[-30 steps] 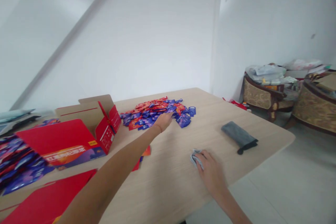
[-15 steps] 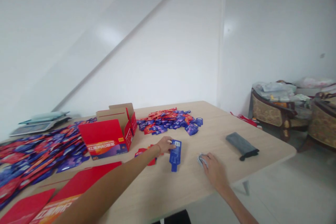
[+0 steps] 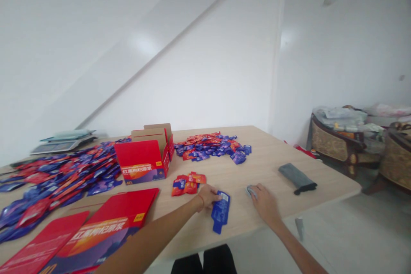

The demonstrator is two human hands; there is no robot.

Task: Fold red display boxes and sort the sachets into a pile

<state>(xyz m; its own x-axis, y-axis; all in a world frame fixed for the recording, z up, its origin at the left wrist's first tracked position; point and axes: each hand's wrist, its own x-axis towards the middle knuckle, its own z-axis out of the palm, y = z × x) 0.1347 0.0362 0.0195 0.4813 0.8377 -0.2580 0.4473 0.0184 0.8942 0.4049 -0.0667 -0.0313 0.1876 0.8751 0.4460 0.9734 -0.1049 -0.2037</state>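
Observation:
My left hand [image 3: 209, 196] pinches the upper end of a blue spouted pouch [image 3: 221, 212], whose narrow neck points toward me. To the right, my right hand [image 3: 263, 202] is closed on a small greyish-white cloth [image 3: 251, 191], pressed against the tabletop. Just beyond my left hand lies a small group of red and blue pouches [image 3: 189, 184]. Farther back is a larger heap of red and blue pouches [image 3: 212, 145].
Open red cartons [image 3: 141, 162] stand at left-centre, with flattened red cardboard [image 3: 112, 218] nearer me. A big pile of pouches [image 3: 73, 169] covers the table's left. A grey fabric pouch [image 3: 297, 177] lies near the right edge. Patterned armchairs [image 3: 329, 143] holding bags stand beyond.
My left hand has drawn the blue pouch nearer the table's front edge, away from the small group of pouches. My right hand and the cloth have shifted only slightly. The view has turned somewhat left.

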